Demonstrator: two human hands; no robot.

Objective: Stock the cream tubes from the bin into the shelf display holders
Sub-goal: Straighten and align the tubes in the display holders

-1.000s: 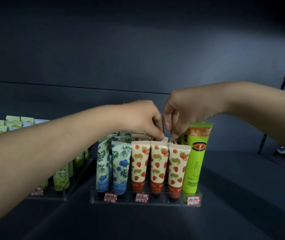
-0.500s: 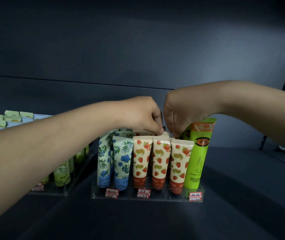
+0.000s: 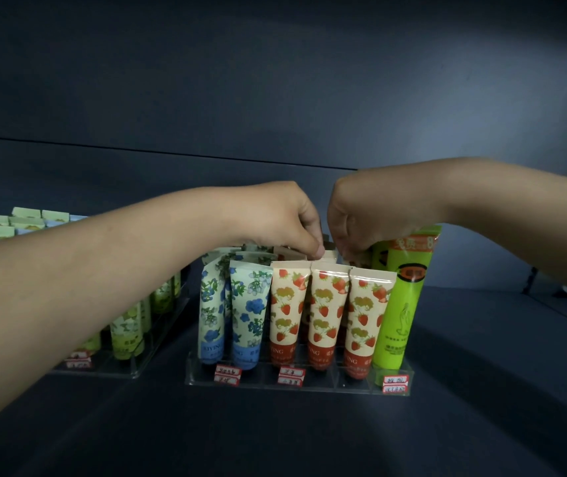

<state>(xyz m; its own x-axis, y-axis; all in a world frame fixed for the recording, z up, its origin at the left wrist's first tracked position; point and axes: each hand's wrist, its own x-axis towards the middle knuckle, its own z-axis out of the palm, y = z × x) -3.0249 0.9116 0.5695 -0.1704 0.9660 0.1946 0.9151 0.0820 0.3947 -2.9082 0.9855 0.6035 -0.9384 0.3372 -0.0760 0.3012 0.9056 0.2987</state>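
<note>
A clear acrylic holder [image 3: 295,383] stands on the dark shelf with upright tubes: two blue-flower tubes [image 3: 247,311], three strawberry tubes [image 3: 326,315] and a tall green tube [image 3: 402,304] in front. More tubes stand in rows behind. My left hand [image 3: 282,218] reaches in from the left, its thumb and fingers pinched on the top edge of a strawberry tube [image 3: 328,255] in the row behind. My right hand [image 3: 361,218] curls down beside it, fingertips on the same spot. The front row hides the fingertips of both hands.
A second clear holder [image 3: 120,370] with yellow-green tubes [image 3: 127,332] sits to the left, partly behind my left forearm. Red-and-white price labels [image 3: 290,375] line the holder's front. The shelf's back panel [image 3: 275,98] rises close behind. The bin is out of view.
Both hands have sunk a little lower onto the tops of the back-row tubes, and the fingers have closed more tightly together.
</note>
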